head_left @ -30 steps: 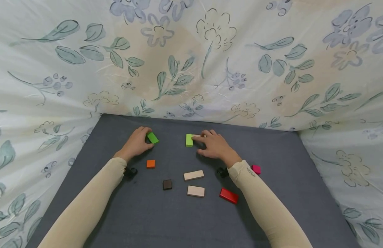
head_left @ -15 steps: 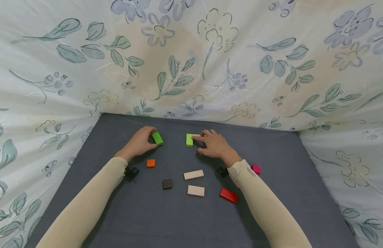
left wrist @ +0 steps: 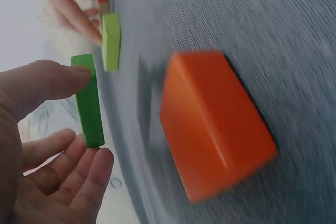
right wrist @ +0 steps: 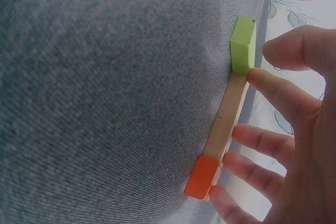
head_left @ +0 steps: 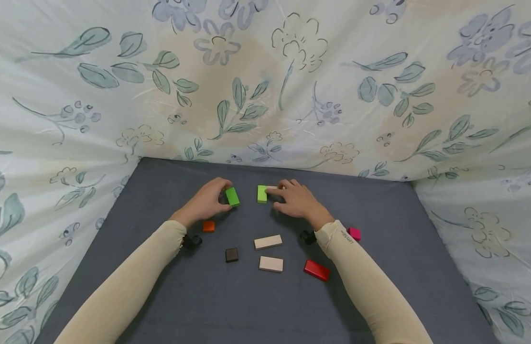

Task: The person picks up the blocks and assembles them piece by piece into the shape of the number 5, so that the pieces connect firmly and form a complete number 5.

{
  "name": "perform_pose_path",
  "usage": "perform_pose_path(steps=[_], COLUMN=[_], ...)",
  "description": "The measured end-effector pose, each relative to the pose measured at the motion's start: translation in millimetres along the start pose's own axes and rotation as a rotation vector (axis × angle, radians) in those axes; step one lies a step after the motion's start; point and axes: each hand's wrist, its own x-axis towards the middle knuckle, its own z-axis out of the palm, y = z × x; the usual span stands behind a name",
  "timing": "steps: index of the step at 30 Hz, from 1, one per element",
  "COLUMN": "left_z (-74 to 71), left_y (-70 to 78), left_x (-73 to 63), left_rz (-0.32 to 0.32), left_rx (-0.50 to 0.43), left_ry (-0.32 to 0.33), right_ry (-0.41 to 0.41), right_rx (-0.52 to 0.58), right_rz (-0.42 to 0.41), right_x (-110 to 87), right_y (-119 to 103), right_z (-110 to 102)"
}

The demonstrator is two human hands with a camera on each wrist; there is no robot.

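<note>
My left hand (head_left: 205, 202) pinches a bright green block (head_left: 232, 197) between thumb and fingertips, raised above the cloth in the left wrist view. To its right stands a light green block (right wrist: 243, 45). A plain wooden block (right wrist: 226, 114) lies end to end with it, followed by an orange block (right wrist: 202, 178), making one row. My right hand (head_left: 296, 200) rests its outstretched fingertips along the back of this row, the index finger at the light green block's end. In the head view that hand covers most of the row.
An orange block (head_left: 209, 226) lies by my left wrist. Nearer me are a dark brown block (head_left: 232, 254), two pale wooden blocks (head_left: 268, 242) and a red block (head_left: 317, 270). A pink block (head_left: 354, 234) sits beside the right sleeve. Floral cloth (head_left: 265, 95) walls the grey surface.
My left hand has moved to the right with the bright green block, closer to the light green one. The right hand has stayed in place on the row.
</note>
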Motion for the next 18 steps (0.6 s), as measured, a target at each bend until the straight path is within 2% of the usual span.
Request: perform_pose_path(steps=[5, 12, 18], left_z=[10.3, 23.6, 34.5], left_y=[10.0, 25.8, 36.6], left_x=[3.2, 11.5, 14.1], left_rz=[0.021, 0.024, 0.067], left_rx=[0.014, 0.045, 0.076], left_ry=[-0.014, -0.069, -0.088], right_ry=[-0.016, -0.036, -0.026], right_rx=[-0.009, -0.021, -0.039], right_rz=[-0.002, 0.013, 0.004], right_x=[-0.8, -0.4, -2.8], right_y=[-2, -3, -4], right_z=[-2, -1, -2])
